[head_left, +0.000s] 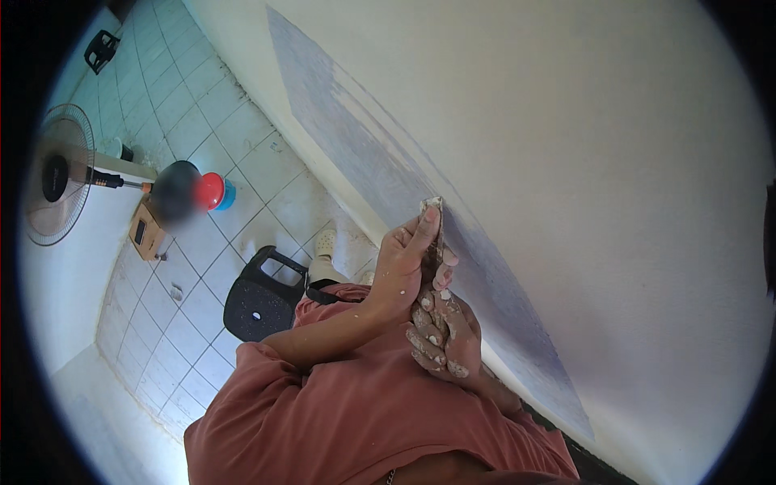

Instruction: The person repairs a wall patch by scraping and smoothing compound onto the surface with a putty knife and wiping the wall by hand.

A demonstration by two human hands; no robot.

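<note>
My left hand [412, 259] pinches a narrow, putty-crusted scraper [433, 230] near its top end, thumb across it, just in front of the wall. Below it my right hand [444, 339], caked with pale putty, has its fingers curled round the lower part of the scraper, which is largely hidden by both hands. Behind my hands a long bluish-grey patch [339, 137] runs diagonally along the white wall [606, 162].
A black stool [259, 307] stands beside my feet on the tiled floor [202, 275]. To the left are a standing fan [56, 178], a cardboard box [148, 234], red and blue containers [212, 191] and a blurred dark round object [174, 190]. Another black stool [102, 50] is farther back.
</note>
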